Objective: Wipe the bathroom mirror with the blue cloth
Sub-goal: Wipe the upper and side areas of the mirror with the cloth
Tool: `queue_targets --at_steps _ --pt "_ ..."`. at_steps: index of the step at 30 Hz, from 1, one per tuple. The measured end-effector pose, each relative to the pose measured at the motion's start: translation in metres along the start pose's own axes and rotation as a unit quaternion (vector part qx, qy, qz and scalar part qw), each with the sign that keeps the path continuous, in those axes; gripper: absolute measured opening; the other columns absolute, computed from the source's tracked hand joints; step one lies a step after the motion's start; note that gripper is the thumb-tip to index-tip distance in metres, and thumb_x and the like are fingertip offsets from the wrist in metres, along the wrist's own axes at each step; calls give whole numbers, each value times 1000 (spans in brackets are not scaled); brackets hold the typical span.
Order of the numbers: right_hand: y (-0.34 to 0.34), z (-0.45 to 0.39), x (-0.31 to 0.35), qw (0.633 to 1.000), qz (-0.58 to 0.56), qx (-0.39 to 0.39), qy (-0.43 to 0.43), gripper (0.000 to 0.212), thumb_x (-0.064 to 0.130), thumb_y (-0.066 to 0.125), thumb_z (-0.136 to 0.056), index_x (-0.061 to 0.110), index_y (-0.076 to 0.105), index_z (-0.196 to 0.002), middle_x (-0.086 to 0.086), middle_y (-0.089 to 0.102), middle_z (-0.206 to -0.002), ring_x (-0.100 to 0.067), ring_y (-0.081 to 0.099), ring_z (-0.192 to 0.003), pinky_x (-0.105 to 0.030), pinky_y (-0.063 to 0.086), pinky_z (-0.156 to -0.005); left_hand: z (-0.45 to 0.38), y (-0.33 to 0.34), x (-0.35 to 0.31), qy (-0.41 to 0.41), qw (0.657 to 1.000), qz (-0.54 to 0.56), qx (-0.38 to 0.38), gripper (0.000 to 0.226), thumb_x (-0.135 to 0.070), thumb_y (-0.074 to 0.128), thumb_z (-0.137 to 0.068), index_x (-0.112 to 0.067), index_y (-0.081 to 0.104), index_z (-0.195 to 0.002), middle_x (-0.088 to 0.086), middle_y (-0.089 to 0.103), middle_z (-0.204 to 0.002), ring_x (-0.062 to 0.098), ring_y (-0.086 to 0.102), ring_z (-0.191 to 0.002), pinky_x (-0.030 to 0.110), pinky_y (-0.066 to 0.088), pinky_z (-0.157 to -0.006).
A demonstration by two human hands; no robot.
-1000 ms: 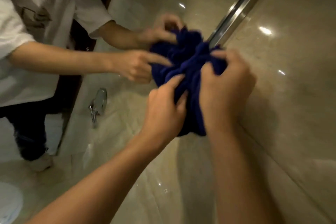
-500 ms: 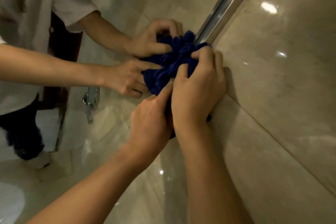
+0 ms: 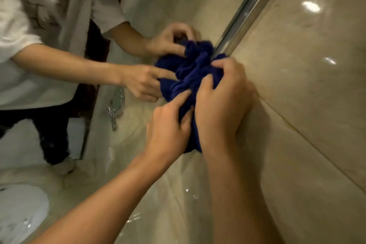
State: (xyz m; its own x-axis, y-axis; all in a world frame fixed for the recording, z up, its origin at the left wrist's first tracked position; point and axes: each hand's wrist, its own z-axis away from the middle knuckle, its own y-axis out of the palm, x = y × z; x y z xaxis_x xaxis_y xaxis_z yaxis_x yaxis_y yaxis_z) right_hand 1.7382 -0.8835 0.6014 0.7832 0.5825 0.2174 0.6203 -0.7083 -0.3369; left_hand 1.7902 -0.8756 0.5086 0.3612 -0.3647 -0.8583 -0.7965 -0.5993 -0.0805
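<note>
The blue cloth is bunched into a thick wad and pressed against the bathroom mirror, right beside the chrome frame strip at the glass's edge. Both hands are closed on it: the left hand has its fingers curled into the lower folds, and the right hand is clamped over the side nearest the tiled wall. Compared with 0.5 s ago, the right hand is set a little lower and the cloth is spread wider, with more folds exposed. This is judged as regathering between strokes at the mirror's edge. In the glass, 2 reflected hands are seen meeting the cloth.
</note>
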Motion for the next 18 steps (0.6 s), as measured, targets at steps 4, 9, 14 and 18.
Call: queue_targets --at_steps 4,9,14,18 --pt "-10 -53 9 999 11 -48 -17 19 12 59 -89 17 67 -107 2 68 -108 -14 62 -97 -16 32 -72 -36 10 -41 47 998 -13 -49 46 -31 53 -88 -32 56 -134 -5 70 -114 22 64 -106 44 52 -85" --pt "16 -13 -4 994 35 -106 -6 17 2 70 -74 9 68 -89 -6 70 -92 -25 65 -78 -16 23 -65 -7 8 -5 51 996 -72 -9 45 -30 52 -88 -32 57 -132 -2 70 -87 24 63 -77 45 51 -65" --pt "44 49 -25 998 9 27 56 14 8 62 -85 14 62 -97 0 64 -105 -20 66 -87 -26 51 -67 26 4 43 5 997 -73 15 41 -39 42 -87 -29 65 -120 -12 60 -72 14 56 -65 32 39 -52" --pt "60 103 -37 987 26 123 103 18 10 65 -83 19 59 -98 3 58 -104 -15 60 -85 -26 47 -64 64 -1 80 -76 990 -113 42 44 -31 51 -84 -40 61 -125 -14 70 -84 10 61 -76 27 39 -53"
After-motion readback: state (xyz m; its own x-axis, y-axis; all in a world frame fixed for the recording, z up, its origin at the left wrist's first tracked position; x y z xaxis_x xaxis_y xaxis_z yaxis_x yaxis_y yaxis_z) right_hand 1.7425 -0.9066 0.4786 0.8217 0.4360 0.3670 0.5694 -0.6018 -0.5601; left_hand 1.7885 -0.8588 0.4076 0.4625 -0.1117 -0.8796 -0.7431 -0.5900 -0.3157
